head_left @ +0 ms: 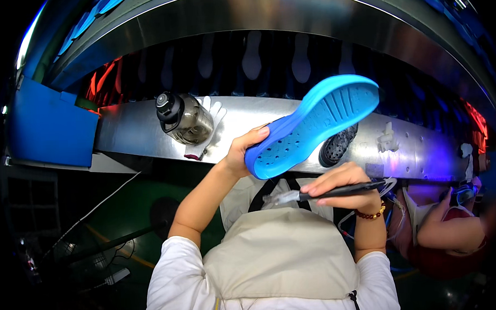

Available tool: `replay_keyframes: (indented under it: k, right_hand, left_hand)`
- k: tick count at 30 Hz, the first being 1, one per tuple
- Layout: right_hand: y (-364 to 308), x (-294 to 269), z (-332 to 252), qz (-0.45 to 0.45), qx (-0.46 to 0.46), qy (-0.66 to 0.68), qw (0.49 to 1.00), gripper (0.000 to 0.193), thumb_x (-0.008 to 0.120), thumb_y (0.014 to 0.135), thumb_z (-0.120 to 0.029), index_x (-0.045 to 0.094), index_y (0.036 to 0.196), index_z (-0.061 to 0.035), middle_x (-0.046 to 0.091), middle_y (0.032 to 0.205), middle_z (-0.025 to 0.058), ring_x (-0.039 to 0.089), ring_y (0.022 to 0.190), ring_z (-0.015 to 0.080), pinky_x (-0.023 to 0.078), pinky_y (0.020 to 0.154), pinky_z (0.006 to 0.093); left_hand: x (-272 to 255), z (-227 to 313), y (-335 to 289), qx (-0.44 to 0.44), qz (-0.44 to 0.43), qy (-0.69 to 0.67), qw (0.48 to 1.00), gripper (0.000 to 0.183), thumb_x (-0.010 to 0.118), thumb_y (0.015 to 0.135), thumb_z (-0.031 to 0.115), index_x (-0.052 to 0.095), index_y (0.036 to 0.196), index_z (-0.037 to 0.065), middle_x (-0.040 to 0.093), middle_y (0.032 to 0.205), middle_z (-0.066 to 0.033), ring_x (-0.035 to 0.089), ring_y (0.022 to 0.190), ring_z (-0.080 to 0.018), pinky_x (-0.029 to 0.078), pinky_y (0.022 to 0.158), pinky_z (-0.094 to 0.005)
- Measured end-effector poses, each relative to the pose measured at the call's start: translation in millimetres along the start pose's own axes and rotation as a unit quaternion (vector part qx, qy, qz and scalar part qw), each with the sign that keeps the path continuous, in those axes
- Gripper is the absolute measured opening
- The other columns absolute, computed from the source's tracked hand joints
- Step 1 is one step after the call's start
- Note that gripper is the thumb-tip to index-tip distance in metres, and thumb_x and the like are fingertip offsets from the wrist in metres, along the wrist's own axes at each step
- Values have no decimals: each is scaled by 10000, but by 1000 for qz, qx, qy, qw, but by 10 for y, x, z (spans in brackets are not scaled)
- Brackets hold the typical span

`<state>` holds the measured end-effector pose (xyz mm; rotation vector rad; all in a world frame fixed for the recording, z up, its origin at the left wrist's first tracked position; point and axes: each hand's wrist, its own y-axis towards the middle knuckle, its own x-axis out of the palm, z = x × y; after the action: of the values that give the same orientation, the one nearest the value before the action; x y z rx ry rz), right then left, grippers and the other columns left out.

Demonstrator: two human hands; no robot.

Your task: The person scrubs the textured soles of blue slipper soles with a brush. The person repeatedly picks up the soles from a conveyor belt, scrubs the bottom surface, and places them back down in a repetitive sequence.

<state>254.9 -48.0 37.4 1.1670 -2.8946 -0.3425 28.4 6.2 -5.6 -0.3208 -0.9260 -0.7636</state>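
Note:
My left hand (246,148) grips a blue shoe sole (319,120) by its heel end, fingers on its edge. The sole is held tilted above the metal ledge, its hollow side with holes and ribs showing. Lower and to the right, my right hand (339,185) is closed around the black handle of a brush (295,197). Its pale, partly see-through tip points left, below the sole and apart from it. Behind the sole, a dark, crusted, cup-like thing (337,147) stands on the ledge, partly hidden.
On the metal ledge (129,127) stand a clear bottle with a black lid (187,119) and a white glove (217,114) beside it. Dark soles (252,56) lie in rows beyond. A blue box (50,123) is at left. A crumpled white thing (388,139) and another person's arm (451,234) are at right.

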Motion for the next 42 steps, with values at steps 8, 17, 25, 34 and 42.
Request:
replay_keyframes:
  k: [8,17,25,34,42]
  right_hand:
    - [83,-39,-132,-78,17,-77,994,217,672,664,41,643,876,9,634,937,159,629,864,257,500,766,310]
    - [7,-205,-278,-109,45,-205,972,222,667,674,32,634,891,6,632,944,156,624,876,262,505,745,315]
    - [-44,-210,-127,-14,14,-159,987,216,673,669,29,637,881,6,638,928,147,621,889,257,495,785,306]
    - [-117,-217,87,113,-5,-128,985,221,694,657,15,648,873,-1,639,926,156,632,806,227,497,703,276]
    - [102,-70,37,194,-52,-143,969,193,619,667,48,626,859,29,626,902,167,600,848,239,464,778,311]
  left_hand:
    - [37,141,17,-249,2,166,954,625,449,803,347,339,1279,-43,464,1205,-211,494,1072,-267,381,922,-346]
    - [65,229,-75,-289,49,215,932,635,434,818,435,396,1242,-37,508,1146,-207,542,990,-257,431,856,-336]
    - [106,360,-170,-238,102,188,948,639,435,811,432,391,1251,-30,491,1181,-201,528,1017,-259,421,877,-338]
    - [-122,476,-280,-151,82,142,975,618,407,827,423,410,1230,-46,491,1189,-192,506,1055,-259,400,906,-347]
    - [-247,-46,104,102,55,-171,978,727,248,834,624,353,1284,63,385,1286,-187,386,1176,-342,310,968,-509]
